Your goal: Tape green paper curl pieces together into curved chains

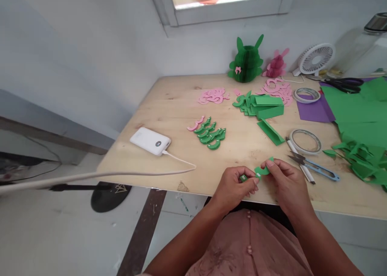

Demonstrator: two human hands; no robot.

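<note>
Clock directions are taken from the green piece, with 12 o'clock toward the wall. The piece is held just above the table, near its front edge; whether it is one part or two overlapping cannot be told. The left hand, on its 8 o'clock side, has thumb and fingers closed on one end, beside small white patches. The right hand, at 4 o'clock, pinches the other end between thumb and fingers. Both forearms cross the front edge.

At 10 o'clock lie the curved pieces, green and pink; farther out, the power bank lies near the left edge, its cable running over that edge. Bare wood spans the area between power bank and left hand, crossed by the cable, and continues beyond the bank toward the wall.

At 12 o'clock lies the folded strip, then the green stack, with the green figure upright by the wall. The near tape roll lies at 2 o'clock. At 3 o'clock the pen and snips cross close beside the right hand, bounding its room on that side; the green scraps lie beyond them, reaching the picture's right border.
</note>
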